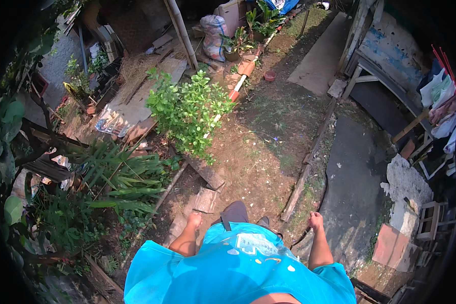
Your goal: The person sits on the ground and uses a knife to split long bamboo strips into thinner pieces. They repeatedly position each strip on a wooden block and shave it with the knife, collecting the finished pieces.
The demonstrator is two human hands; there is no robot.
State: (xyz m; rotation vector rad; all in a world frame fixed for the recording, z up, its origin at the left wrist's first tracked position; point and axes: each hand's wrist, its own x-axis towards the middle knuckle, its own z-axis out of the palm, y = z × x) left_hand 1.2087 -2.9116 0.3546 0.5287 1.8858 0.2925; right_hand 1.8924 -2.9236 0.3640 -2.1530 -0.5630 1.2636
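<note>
The ground (253, 172) is brown dirt, patched with thin grass and scattered with pale bits. From the wearer, a red bowl (270, 76) sits on it at twelve o'clock, a grey slab (316, 58) lies toward one, a weathered beam (298, 190) between one and two, a dark sheet (354, 175) at two, and a reddish panel (390, 247) at three.

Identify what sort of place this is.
Probably a household yard or garden: there's a patchy dirt path, a leafy green bush and cloths bunched at the right edge.
</note>
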